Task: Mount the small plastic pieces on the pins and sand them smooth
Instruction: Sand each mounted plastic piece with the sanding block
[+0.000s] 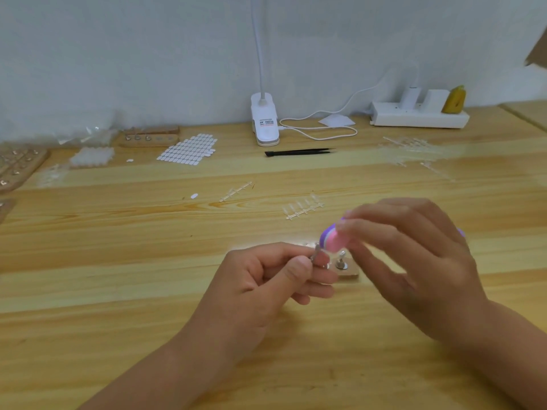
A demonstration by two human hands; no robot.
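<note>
My left hand (275, 276) pinches a small metal pin (316, 253) between thumb and forefinger, its top carrying a small clear plastic piece that is hard to make out. My right hand (414, 261) grips a pink and purple sanding block (333, 238) and holds its end against the top of that pin. Just behind my left fingers lies a small wooden base (349, 273) with another upright metal pin (341, 263) on it. A strip of clear plastic pieces on a sprue (303, 208) lies beyond my hands.
Black tweezers (299, 152) and a white clip lamp (265, 122) sit at the back centre. A sheet of white adhesive tabs (188, 150) and wooden pin holders (148, 137) lie at the back left. A white power strip (420, 115) stands back right, with more clear sprues (411, 149).
</note>
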